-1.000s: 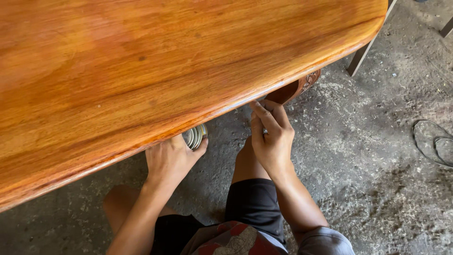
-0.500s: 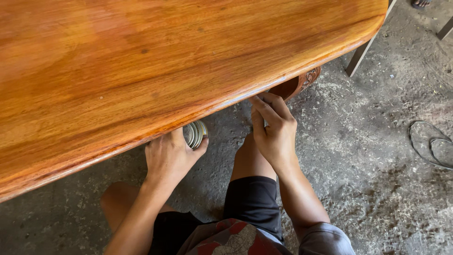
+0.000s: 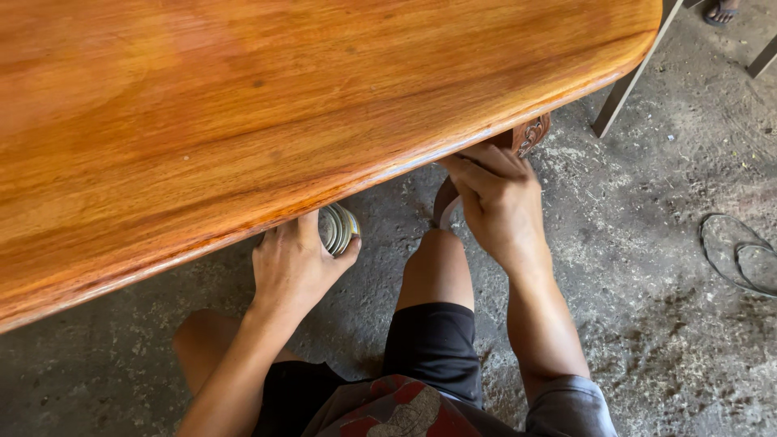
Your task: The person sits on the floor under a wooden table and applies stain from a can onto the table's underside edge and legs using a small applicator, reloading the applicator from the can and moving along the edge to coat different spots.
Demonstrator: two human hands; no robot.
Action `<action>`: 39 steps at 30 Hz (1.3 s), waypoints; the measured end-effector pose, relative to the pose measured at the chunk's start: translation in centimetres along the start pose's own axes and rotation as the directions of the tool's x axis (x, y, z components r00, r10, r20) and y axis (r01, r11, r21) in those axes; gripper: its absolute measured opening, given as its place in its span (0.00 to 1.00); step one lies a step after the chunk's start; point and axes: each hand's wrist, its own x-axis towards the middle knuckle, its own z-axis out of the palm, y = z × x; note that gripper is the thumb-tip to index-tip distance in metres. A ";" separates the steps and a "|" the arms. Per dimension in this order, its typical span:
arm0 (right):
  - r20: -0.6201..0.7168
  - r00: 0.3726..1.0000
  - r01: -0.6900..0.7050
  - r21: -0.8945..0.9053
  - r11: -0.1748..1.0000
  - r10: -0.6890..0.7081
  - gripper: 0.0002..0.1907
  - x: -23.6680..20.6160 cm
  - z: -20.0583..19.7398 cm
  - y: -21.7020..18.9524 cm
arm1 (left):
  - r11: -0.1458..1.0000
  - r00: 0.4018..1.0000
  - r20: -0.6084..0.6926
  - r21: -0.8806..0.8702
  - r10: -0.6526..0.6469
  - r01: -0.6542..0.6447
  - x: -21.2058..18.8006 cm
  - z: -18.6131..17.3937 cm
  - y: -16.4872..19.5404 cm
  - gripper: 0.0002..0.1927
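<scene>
A glossy orange-brown wooden tabletop [image 3: 267, 113] fills the upper left of the head view. Just under its near edge my left hand [image 3: 293, 263] grips a small round metal tin [image 3: 338, 228], half hidden by the tabletop. My right hand [image 3: 495, 202] reaches under the edge beside a carved wooden table leg [image 3: 530, 136], its fingers closed around something thin and pale that I cannot identify. My bare knees and dark shorts [image 3: 433, 348] are below, close to the concrete floor.
Dusty grey concrete floor [image 3: 647, 307] lies to the right. A slanted metal leg [image 3: 627, 81] stands behind the table's corner. A worn sandal [image 3: 740, 255] lies at the right edge. Another person's sandalled foot [image 3: 720, 10] shows at the top right.
My right hand has moved slightly up and in under the table edge. The left hand and tin have stayed in place. The view has shifted a little.
</scene>
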 end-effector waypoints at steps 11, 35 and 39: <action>0.031 0.998 0.053 0.051 0.997 -0.055 0.11 0.6 0.1 1.4 | 1.000 1.000 0.022 -0.014 -0.006 0.006 -0.2 -0.9 0.7 0.50; 0.024 0.993 0.114 0.008 0.993 -0.115 0.12 1.0 -0.6 1.5 | 0.998 0.999 0.031 0.048 -0.031 0.030 -0.1 0.0 -0.2 0.49; 0.017 0.998 0.062 0.149 0.987 -0.065 0.12 1.2 -0.1 1.9 | 0.999 1.000 0.008 0.035 -0.009 0.009 -0.3 0.3 -0.5 0.49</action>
